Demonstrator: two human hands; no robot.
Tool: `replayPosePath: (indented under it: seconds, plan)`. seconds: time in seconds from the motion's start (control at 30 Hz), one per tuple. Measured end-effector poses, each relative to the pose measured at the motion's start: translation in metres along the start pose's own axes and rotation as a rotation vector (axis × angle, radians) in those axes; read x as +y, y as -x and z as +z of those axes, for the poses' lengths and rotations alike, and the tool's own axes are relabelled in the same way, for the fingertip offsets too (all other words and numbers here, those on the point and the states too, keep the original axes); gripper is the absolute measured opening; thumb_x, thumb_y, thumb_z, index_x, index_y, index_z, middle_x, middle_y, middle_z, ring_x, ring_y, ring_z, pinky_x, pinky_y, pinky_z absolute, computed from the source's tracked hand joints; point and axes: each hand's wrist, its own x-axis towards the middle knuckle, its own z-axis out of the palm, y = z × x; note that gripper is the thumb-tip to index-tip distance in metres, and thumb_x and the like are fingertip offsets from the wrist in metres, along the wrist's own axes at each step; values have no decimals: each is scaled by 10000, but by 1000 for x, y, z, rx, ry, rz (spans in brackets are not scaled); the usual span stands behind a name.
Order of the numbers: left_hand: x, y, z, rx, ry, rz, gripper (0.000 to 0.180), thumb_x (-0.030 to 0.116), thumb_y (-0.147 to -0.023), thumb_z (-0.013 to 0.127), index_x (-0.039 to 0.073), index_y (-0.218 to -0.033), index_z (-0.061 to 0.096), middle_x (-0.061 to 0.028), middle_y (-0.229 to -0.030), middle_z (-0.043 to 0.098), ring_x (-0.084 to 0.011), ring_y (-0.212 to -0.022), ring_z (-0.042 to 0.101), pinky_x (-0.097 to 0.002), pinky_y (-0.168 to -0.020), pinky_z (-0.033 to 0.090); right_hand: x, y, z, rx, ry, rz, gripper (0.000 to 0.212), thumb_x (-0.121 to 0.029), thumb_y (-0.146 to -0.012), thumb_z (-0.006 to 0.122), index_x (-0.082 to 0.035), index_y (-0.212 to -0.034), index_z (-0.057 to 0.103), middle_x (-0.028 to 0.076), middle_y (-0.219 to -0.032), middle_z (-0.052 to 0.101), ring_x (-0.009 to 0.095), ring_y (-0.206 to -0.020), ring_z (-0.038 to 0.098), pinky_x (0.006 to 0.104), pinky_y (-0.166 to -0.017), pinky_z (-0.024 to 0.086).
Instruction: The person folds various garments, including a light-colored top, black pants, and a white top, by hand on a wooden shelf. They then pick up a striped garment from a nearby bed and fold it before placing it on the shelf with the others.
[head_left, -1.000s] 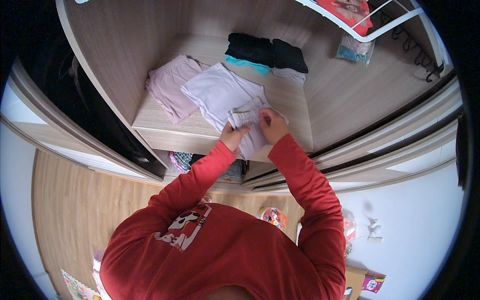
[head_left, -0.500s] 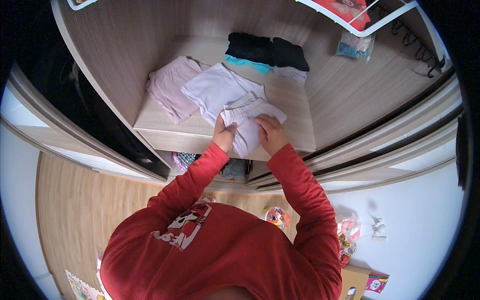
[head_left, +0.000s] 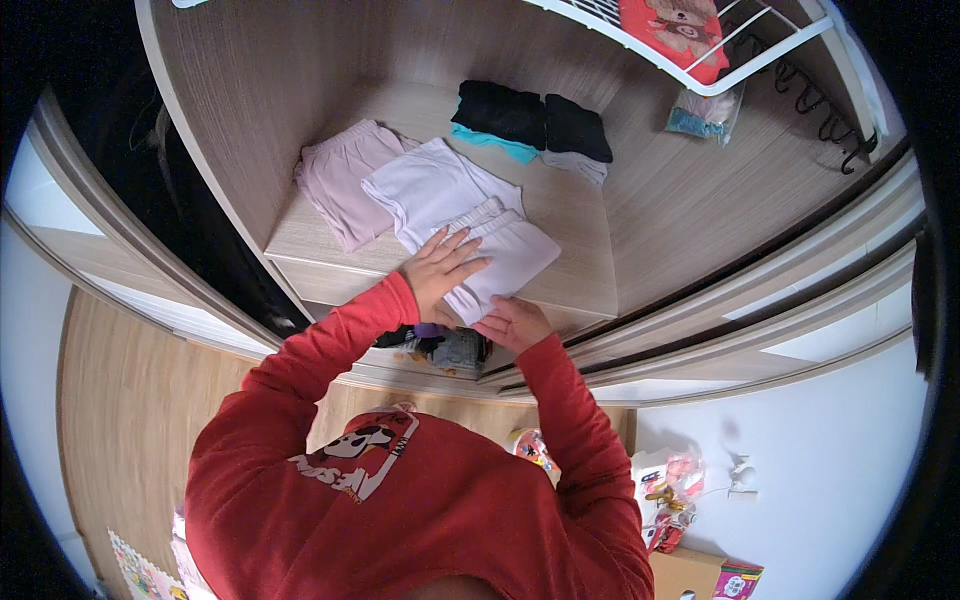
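A pair of pale lavender pants point(head_left: 515, 250) with a gathered waistband lies folded at the front of the wooden shelf. My left hand point(head_left: 440, 270) rests flat on its left side, fingers spread. At the lower front corner, my right hand point(head_left: 513, 324) holds the fabric between thumb and fingers. Beneath and behind the pants lies a white folded garment point(head_left: 425, 185). A dusty pink folded garment point(head_left: 345, 185) is to the left of it.
Black folded clothes point(head_left: 500, 115) sit on turquoise and grey ones at the shelf's back. A white wire basket point(head_left: 760, 70) holding a red item hangs upper right, near black hooks point(head_left: 830, 130). Sliding door tracks point(head_left: 700, 300) run along the right. More clothes point(head_left: 450, 350) lie below the shelf.
My left hand has gone from gripping the waistband edge to lying flat on the pants. My right hand has moved from the top down to the front corner. The pants lie flatter.
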Motion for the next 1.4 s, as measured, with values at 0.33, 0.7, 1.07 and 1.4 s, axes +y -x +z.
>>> replayPosePath:
  seconds: [0.33,0.7,1.07,1.4]
  plan:
    - [53,-22,41,361,428,-70,512,-10,-574,504,69,-1080,489,-138,-1097,486,-303,-1098,392,-384,-931,298,-23,66,-12,134,88,-172,215,-159,-831,446,-14,-987,473,130,-932,550,232,-856,558,351,-741,467]
    - [-19,-14,54,674,1925,-1108,298,157,-824,467,-92,-989,459,-143,-846,574,-233,-730,591,-324,-604,502,-35,12,10,-11,828,-613,114,-82,-827,438,-1,-867,507,102,-846,567,176,-789,564,283,-714,455]
    - [-3,-9,58,371,1978,-996,286,81,-807,442,-81,-1043,441,-164,-973,546,-251,-822,577,-339,-709,492,-73,-115,65,-210,1864,-1174,405,79,-627,418,-66,-990,522,136,-1026,523,292,-991,466,351,-853,360]
    - [-8,29,35,764,1099,-776,422,83,-702,611,-24,-1060,416,-92,-877,530,-129,-735,526,-239,-627,443,-84,-111,75,-37,2366,-707,259,-34,-596,505,-68,-852,529,126,-942,522,304,-896,492,362,-771,391]
